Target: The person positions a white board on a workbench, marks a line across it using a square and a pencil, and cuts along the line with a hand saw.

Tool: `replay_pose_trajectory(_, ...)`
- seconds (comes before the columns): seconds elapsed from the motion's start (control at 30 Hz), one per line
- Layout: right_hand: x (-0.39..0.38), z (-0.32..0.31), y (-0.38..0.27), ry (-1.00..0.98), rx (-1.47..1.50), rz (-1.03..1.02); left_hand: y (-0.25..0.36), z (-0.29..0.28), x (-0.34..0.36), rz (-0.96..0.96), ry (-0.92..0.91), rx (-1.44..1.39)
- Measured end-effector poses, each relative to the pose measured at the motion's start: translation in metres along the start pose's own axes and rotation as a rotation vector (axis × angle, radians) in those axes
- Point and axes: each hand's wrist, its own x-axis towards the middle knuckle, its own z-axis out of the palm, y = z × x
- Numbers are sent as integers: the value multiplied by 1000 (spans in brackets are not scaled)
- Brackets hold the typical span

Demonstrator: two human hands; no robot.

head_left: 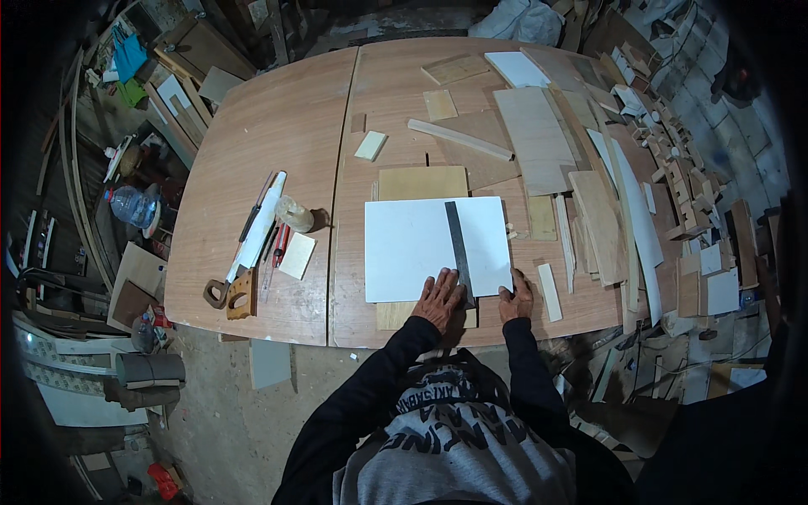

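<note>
A white rectangular board (pixel 406 244) lies on a pale plywood piece (pixel 421 181) at the middle of the table, with a dark straight strip (pixel 453 236) across it, slightly slanted. My left hand (pixel 439 299) rests on the board's lower edge with fingers spread, fingertips against the left side of the strip. My right hand (pixel 515 299) grips the board's lower right corner, thumb at the edge, fingers curled along the side. A narrow pale batten (pixel 550 291) lies just right of it.
On the wooden table (pixel 252 118), a handsaw (pixel 241 295), red cutter (pixel 282 242), jar (pixel 295 215) and small block (pixel 297 256) lie left. Planks (pixel 534 139) and long white strips crowd the right. A water jug (pixel 135 207) stands beyond the left edge; small wooden pieces line the far right.
</note>
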Motion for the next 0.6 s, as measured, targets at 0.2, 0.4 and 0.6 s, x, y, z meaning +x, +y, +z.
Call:
replay_pose_trajectory(0.2, 1, -1, -1, -41, 134, 86, -7, -7, 6, 87, -201, 180)
replay_pose_trajectory(0.4, 4, -2, 0, -52, 151, 85, -16, -4, 11, 179, -170, 134)
replay_pose_trajectory(0.6, 2, -8, -11, -75, 145, 130, -18, -6, 10, 209, -187, 144)
